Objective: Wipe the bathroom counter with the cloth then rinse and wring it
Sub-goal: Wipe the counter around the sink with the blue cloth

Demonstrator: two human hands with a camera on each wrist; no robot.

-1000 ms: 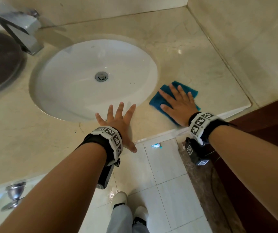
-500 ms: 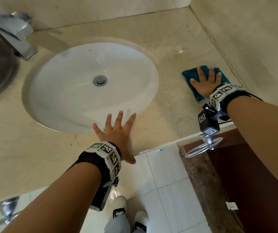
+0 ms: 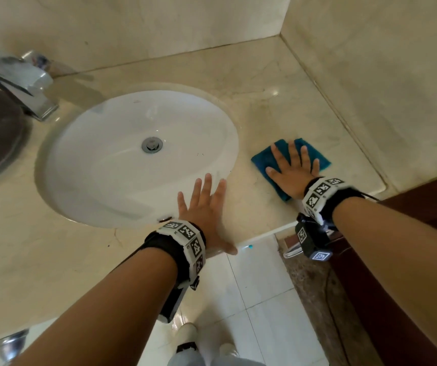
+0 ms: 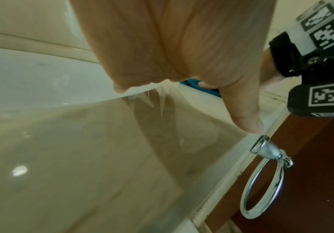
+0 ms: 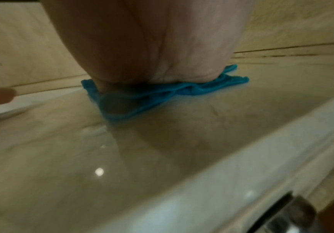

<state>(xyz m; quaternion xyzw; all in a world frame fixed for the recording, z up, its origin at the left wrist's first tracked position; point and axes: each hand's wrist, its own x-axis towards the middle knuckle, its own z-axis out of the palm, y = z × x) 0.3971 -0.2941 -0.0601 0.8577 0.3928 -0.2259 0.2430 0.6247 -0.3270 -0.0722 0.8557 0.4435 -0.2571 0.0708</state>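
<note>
**Wiping near the edge: cloth could slip off**

The cloth [image 3: 308, 151] sits close to the counter's [image 3: 278, 107] front edge — a stroke pulled too far towards the body would probably drag it over the lip and onto the floor. It is also bunched under the palm, so it may ride up and skip patches.

The right hand [image 3: 293, 171] lies flat on the cloth, fingers spread, pressing it down just right of the sink [image 3: 122, 178]. The left hand [image 3: 206, 207] is flat and spread too — braced on the counter at the sink's near rim, apart from the cloth and holding nothing.
</note>
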